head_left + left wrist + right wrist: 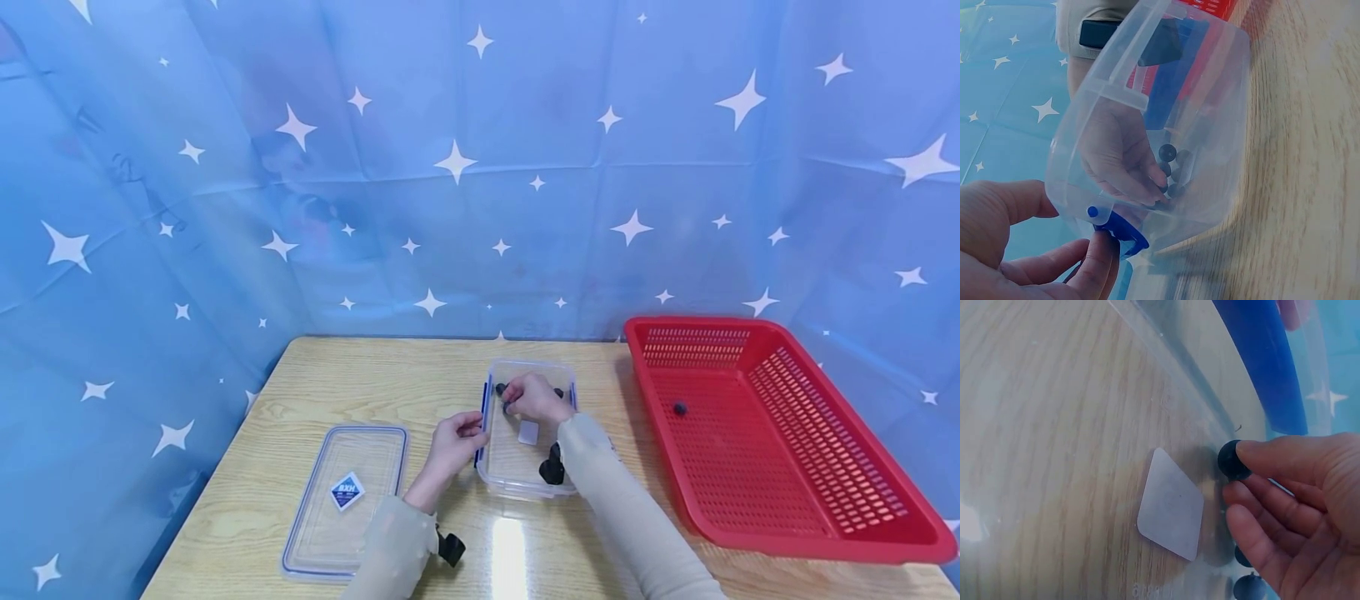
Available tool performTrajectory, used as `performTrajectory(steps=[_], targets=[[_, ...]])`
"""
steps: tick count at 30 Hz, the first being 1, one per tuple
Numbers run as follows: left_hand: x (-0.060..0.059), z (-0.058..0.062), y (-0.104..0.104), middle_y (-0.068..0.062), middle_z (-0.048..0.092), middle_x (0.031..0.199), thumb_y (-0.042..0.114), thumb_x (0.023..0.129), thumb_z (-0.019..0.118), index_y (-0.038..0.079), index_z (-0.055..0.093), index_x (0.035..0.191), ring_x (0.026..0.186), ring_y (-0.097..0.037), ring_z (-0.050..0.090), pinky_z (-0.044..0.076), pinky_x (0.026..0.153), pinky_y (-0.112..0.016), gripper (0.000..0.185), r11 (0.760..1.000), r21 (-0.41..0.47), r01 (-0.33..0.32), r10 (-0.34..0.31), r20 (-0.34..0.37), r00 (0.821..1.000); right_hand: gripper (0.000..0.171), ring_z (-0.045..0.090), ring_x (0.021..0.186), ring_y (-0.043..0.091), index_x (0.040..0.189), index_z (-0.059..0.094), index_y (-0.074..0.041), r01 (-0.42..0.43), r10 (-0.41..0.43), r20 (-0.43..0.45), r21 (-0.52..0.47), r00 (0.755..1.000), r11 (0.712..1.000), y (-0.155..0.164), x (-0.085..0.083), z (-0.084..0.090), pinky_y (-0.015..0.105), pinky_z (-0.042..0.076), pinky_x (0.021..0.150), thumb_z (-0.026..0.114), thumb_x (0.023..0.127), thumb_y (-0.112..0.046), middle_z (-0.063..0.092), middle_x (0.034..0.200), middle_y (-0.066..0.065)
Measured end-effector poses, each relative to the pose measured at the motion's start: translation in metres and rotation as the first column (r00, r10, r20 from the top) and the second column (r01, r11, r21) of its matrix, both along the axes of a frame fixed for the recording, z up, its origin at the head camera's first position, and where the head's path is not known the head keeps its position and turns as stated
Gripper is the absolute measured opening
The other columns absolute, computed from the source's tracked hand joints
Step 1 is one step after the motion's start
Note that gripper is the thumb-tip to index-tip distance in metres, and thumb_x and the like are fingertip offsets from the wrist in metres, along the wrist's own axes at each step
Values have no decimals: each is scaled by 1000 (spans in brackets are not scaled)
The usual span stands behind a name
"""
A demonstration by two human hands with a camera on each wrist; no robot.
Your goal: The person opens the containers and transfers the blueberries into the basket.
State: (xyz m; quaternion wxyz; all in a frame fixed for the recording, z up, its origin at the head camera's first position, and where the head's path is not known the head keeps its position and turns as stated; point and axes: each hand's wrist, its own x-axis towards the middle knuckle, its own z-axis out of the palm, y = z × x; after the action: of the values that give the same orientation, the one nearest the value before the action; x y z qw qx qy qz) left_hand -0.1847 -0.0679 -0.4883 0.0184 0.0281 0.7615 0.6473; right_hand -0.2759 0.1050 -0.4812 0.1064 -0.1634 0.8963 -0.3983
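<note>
Pinching round dark bead (1231,460) | right hand (534,397) | clear plastic box (497,475)

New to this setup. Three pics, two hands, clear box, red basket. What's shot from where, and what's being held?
There is no machine here: a person works with bare hands and wears three cameras. The wide picture comes from the head and looks down at a wooden table. The other two come from the wrists, each close on its own hand.

On the table lie a clear lid, an open clear box with blue clips, and a red basket with one dark ball in it.

The left hand steadies the box at its blue side clip. The right hand reaches inside the box and pinches a small dark ball. More balls sit beside its fingers, near a white square label on the box floor.
</note>
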Motion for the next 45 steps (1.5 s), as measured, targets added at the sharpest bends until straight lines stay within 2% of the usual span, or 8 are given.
performTrajectory(steps=[9, 14, 22, 28, 30, 35, 37, 45], targets=[[-3, -1, 2, -25, 64, 97, -6, 78, 62, -17, 56, 112, 89, -27, 62, 53, 77, -26, 37, 1000, 3, -6, 6, 0, 1000, 16, 57, 73, 16, 94, 68, 5, 106, -99, 77, -90, 992, 990, 2, 1, 4, 26, 48, 66, 67, 77, 4, 65, 81, 6], [-3, -2, 2, -24, 65, 97, -6, 77, 63, -16, 57, 112, 89, -26, 62, 53, 78, -28, 37, 1000, -1, -11, 11, 7, 1000, 18, 56, 75, 17, 96, 67, 5, 130, -117, 103, -134, 988, 982, 5, 2, 8, 26, 48, 66, 66, 78, 3, 64, 83, 8], [-1, -1, 2, -24, 64, 96, -6, 77, 63, -17, 56, 112, 87, -24, 62, 54, 77, -28, 38, 1000, 6, -8, 8, 3, 1000, 19, 59, 80, 19, 98, 67, 6, 93, -92, 14, -171, 996, 981, 12, 1, 19, 31, 51, 75, 67, 80, 2, 66, 88, 11], [1, 1, 2, -25, 63, 99, -6, 78, 63, -17, 55, 113, 88, -23, 61, 53, 77, -25, 38, 1000, 15, -10, 9, 17, 1000, 19, 60, 82, 18, 101, 68, 3, 133, -137, -5, -177, 991, 975, 17, 1, 32, 30, 52, 74, 67, 82, -2, 68, 92, 11], [7, 12, 3, -29, 62, 100, -7, 78, 62, -19, 54, 113, 89, -27, 60, 53, 79, -28, 38, 1000, 18, -8, 7, 24, 1000, 20, 61, 82, 19, 102, 68, 3, 129, -135, -20, -177, 991, 976, 19, 2, 36, 30, 52, 73, 67, 83, -3, 68, 93, 11], [6, 11, 4, -30, 60, 102, -8, 78, 62, -19, 54, 113, 91, -29, 60, 53, 82, -33, 38, 1000, 7, -10, 10, 32, 999, 23, 62, 84, 22, 105, 66, 5, 113, -124, -42, -205, 991, 972, 27, 3, 48, 32, 53, 74, 66, 84, -4, 67, 95, 14], [1, 0, 3, -27, 62, 102, -6, 78, 63, -17, 56, 113, 90, -26, 60, 52, 82, -31, 38, 1000, -1, -13, 13, 31, 999, 22, 62, 85, 22, 105, 66, 5, 121, -135, -51, -215, 990, 969, 32, 3, 52, 32, 52, 74, 67, 84, -5, 67, 95, 14], [1, 0, 2, -23, 64, 98, -6, 79, 64, -16, 57, 113, 91, -27, 61, 53, 81, -32, 36, 1000, -27, -13, 13, 21, 1000, 25, 61, 80, 15, 106, 65, 8, 154, -184, -70, -308, 981, 939, 55, 3, 71, 25, 51, 72, 66, 84, -3, 67, 97, 19]])
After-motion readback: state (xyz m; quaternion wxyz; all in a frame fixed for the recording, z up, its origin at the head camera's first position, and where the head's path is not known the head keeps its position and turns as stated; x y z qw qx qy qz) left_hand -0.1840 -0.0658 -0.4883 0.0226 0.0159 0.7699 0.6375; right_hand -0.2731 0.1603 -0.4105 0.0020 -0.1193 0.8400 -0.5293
